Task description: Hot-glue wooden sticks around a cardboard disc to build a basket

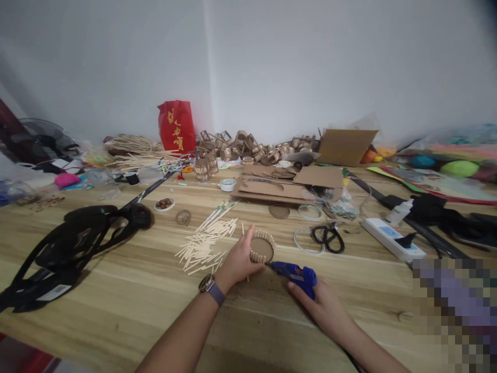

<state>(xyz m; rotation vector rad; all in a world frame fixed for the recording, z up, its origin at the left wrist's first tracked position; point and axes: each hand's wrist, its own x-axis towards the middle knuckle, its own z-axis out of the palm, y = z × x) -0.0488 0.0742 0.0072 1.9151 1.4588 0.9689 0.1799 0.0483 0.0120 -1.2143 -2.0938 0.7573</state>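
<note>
My left hand [237, 261], with a watch at the wrist, grips the left side of a small round cardboard basket [262, 246] edged with short upright wooden sticks. A blue hot glue gun [297, 274] is in my right hand [324, 303], its nozzle at the basket's lower right edge; whether it touches cannot be made out. Left of the basket lies a loose pile of short wooden sticks [209, 241]. A cardboard ring [279, 211] and a white ring [309, 212] rest beyond it.
Black scissors [328, 238] and a white power strip [392, 239] lie to the right. Cardboard sheets [272, 189] stand behind, before several finished small baskets [256, 150]. A large black strapped object [77, 243] occupies the left, near a dish of brown beads [165, 204].
</note>
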